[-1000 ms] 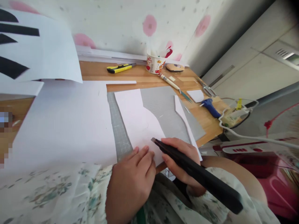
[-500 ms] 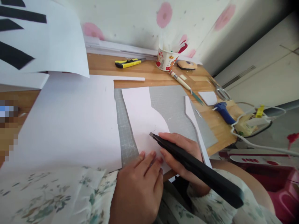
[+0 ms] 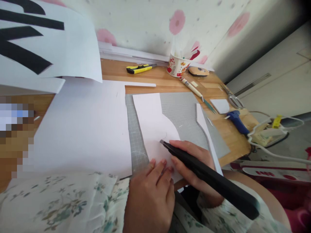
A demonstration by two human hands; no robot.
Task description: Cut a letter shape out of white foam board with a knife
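A white board piece with one curved edge lies on the grey cutting mat. My right hand is wrapped round a black cutter, whose blade tip is at the board near a short curved line. Flat on the board's lower part rest the fingers of my left hand, slightly spread and holding nothing. A narrow white offcut lies right of the board, beside my right hand. To the left is a large white sheet.
Behind the mat are a yellow cutter, a paper cup, a beige mouse and a craft knife. Scissors and a blue glue gun with a white cable lie right. A black-printed sheet rises at upper left.
The whole view has shifted, so things appear slightly farther right and lower. Both hands keep nearly the same pose, and the blade tip remains near the curved line.
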